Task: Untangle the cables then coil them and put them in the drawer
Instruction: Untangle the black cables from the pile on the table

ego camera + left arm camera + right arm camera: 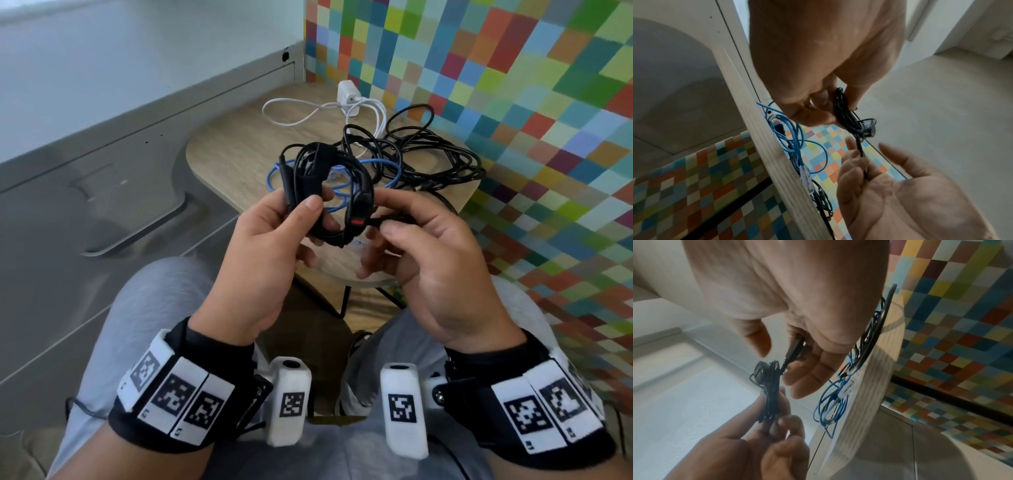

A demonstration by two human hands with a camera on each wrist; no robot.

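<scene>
My left hand (317, 205) grips a coiled black cable bundle (310, 164) above the near edge of the small wooden table (233, 150). My right hand (387, 216) pinches the bundle's loose end at a plug with a red mark (357, 222). The left wrist view shows the coil (844, 113) between thumb and fingers, its tail running into the right hand (890, 186). In the right wrist view the plug (795, 347) sits in the right fingers, with the coil (768, 395) held by the left hand (766, 443) below. A blue cable (387, 164) lies on the table.
Behind the blue cable lies a tangle of black cables (438, 161), and farther back a white charger (347, 94) with its white lead. Grey drawer fronts (102, 192) with a metal handle (144, 229) stand to the left. A multicoloured checked wall (513, 102) borders the right.
</scene>
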